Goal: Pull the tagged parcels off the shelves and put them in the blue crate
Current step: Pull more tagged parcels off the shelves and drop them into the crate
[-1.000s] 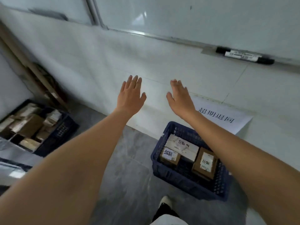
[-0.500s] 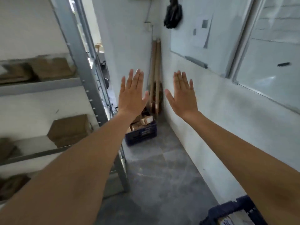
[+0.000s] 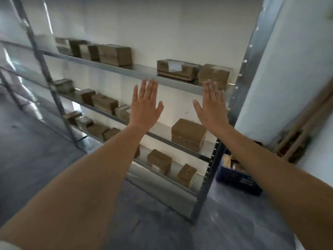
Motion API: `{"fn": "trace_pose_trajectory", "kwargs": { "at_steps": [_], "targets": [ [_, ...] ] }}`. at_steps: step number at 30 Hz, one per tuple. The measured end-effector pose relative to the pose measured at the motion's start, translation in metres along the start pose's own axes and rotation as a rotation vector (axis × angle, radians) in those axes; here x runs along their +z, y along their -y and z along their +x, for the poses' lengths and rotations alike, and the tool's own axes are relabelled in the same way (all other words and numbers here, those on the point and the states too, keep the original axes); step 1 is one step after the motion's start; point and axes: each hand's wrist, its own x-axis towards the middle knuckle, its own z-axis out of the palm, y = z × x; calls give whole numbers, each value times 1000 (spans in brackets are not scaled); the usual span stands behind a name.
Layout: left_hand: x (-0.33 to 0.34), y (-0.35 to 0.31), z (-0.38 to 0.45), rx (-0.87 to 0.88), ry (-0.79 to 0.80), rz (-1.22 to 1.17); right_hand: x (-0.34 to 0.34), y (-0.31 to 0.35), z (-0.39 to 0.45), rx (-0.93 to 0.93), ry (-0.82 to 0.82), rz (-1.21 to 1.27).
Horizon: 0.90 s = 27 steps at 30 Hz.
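A grey metal shelf rack (image 3: pixel 115 68) fills the view, with several brown cardboard parcels on its three levels. On the top level a flat parcel with a white label (image 3: pixel 177 69) lies beside a plain brown one (image 3: pixel 214 75). A large parcel (image 3: pixel 188 134) stands on the middle level at the right. My left hand (image 3: pixel 145 105) and my right hand (image 3: pixel 211 107) are both raised in front of the rack, palms forward, fingers straight, holding nothing and touching no parcel. A blue crate (image 3: pixel 237 175) holding boxes sits on the floor right of the rack.
A white wall (image 3: pixel 288 69) rises at the right, with wooden slats (image 3: pixel 304 127) leaning in the corner behind the crate. Grey floor (image 3: pixel 36 156) stretches at the left and in front of the rack. The rack's right post (image 3: pixel 207 179) stands between the parcels and the crate.
The view has swung left from the whiteboard wall and a crate of tagged parcels to the shelf rack. Both hands have stayed raised, flat and empty throughout.
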Motion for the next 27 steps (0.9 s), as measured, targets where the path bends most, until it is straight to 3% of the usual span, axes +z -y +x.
{"fn": "trace_pose_trajectory", "kwargs": {
  "at_steps": [7,14,27],
  "targets": [
    [-9,165,-6,-195,6,204,51,152,85,-174,3,106],
    [-1,301,-6,-323,7,242,112,271,146,-271,51,189],
    [110,425,39,-413,101,247,269,358,260,-466,259,189]
  ]
}}
